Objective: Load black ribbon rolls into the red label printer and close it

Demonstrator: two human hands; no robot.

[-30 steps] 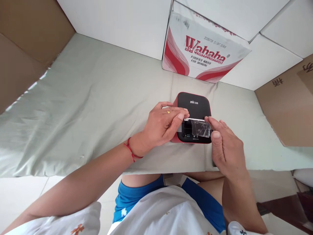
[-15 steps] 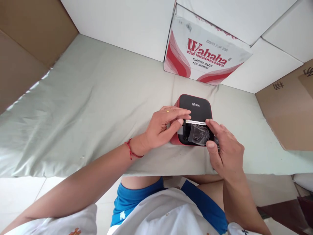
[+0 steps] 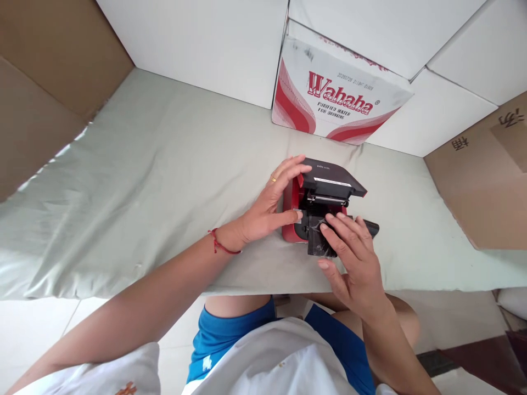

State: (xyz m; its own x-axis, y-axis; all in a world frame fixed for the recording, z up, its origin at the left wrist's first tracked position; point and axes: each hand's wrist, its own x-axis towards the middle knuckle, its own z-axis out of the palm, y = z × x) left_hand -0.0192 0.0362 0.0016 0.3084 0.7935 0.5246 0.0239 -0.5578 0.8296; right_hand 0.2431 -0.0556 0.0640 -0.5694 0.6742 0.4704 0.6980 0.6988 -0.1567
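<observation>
A red and black printer sits on the cloth-covered surface. Its black lid is tilted up, and a roller shows beneath it. My left hand grips the printer's left side, fingers at the lid's edge and thumb on the lower body. A clear plastic packet with dark contents lies across the front of the opening, jutting past the front edge. My right hand is over it, fingers stretched onto the packet and thumb apart; it covers part of the interior.
A black object pokes out right of the printer, partly behind my right hand. A white and red water carton stands behind. Brown cardboard flanks the surface at left and right. Wrinkled pale green cloth covers the surface.
The printer's lid has swung up from closed. My left hand has shifted up along its side. My right hand has moved left onto the packet, which now sits slightly nearer me.
</observation>
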